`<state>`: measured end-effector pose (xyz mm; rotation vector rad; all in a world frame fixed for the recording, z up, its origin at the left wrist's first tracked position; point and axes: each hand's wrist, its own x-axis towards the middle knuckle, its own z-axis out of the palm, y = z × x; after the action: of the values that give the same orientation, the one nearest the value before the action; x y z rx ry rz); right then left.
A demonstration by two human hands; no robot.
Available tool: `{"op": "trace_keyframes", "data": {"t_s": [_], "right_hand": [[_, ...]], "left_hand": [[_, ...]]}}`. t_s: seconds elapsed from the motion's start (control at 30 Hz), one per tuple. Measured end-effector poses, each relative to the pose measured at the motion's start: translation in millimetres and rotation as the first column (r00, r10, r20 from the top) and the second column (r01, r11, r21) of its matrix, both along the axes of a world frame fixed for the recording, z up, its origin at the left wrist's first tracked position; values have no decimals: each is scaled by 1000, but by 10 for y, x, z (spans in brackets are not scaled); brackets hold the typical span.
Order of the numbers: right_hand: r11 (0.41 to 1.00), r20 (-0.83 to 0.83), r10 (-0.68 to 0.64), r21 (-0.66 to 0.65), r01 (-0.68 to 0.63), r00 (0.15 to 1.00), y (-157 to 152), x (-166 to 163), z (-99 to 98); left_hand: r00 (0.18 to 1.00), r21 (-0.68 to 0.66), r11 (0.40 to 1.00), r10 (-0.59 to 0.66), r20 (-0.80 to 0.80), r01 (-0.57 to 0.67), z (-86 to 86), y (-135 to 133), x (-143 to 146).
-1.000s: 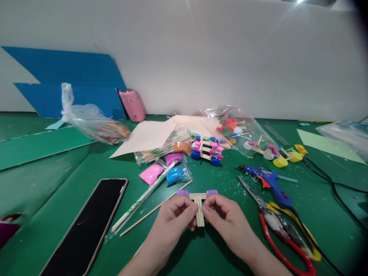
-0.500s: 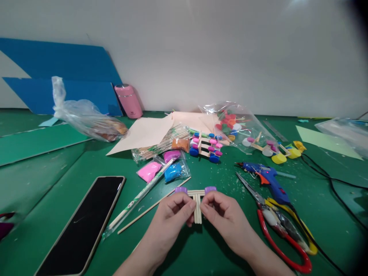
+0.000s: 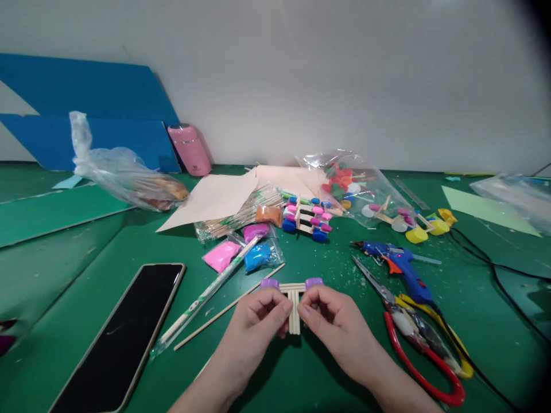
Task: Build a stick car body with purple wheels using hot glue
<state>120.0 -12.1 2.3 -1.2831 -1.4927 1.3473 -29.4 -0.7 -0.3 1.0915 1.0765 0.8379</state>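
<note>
My left hand [image 3: 258, 322] and my right hand [image 3: 329, 324] pinch a small T-shaped frame of wooden sticks [image 3: 293, 304] from either side, low on the green table [image 3: 86, 252]. The frame's crossbar carries a purple bottle cap at its left end [image 3: 270, 283] and another at its right end [image 3: 314, 282]. Both hands have their fingers curled closed on the sticks.
A black phone [image 3: 124, 332] lies at the left, beside a wrapped pair of chopsticks [image 3: 206, 298] and a bare skewer [image 3: 228, 315]. Red-handled scissors [image 3: 413, 338] and a blue glue gun [image 3: 400, 265] lie at the right. Clay packets [image 3: 241, 252], a stick car [image 3: 307, 221] and bags sit behind.
The view has shifted slightly; my hands stay closed on the stick frame and have barely moved.
</note>
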Motion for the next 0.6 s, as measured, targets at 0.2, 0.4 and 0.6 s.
{"op": "trace_keyframes", "data": {"t_s": [0.2, 0.4, 0.6], "right_hand": [[1000, 15, -4, 2, 4, 1000, -2, 5, -4], [1000, 8, -4, -6, 4, 1000, 6, -10, 14], [1000, 10, -7, -6, 7, 1000, 2, -11, 16]], "left_hand": [[1000, -3, 1000, 11, 7, -11, 15, -11, 6], [1000, -4, 1000, 14, 9, -14, 23, -7, 4], [1000, 12, 1000, 7, 9, -7, -2, -15, -6]]}}
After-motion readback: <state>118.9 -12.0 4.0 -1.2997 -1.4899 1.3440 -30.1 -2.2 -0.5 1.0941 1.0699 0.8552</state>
